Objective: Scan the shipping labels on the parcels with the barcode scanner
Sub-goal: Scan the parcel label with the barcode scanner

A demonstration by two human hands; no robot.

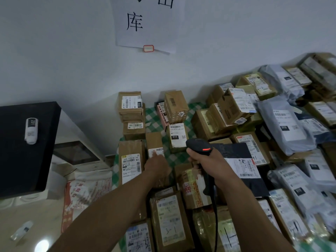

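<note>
Surface: green-and-white checked tablecloth [154,122], mostly covered by cardboard parcels; grey poly mailers [283,128] heaped at the right, against the white wall [72,60]. Paper sign [145,24] with black characters on the wall above.

Right hand [209,166]: clenched round the grip of the black barcode scanner [199,145], red indicator lit, head aimed over the parcels; cable [216,215] hangs below.

Left hand [157,165]: fingers stretched forward, tips on the shipping label [156,152] of a narrow carton [153,140] lying near mid-table. Somewhat blurred.

Left of table: a black box [21,160], and a printed woven sack [87,188] on the floor.
</note>
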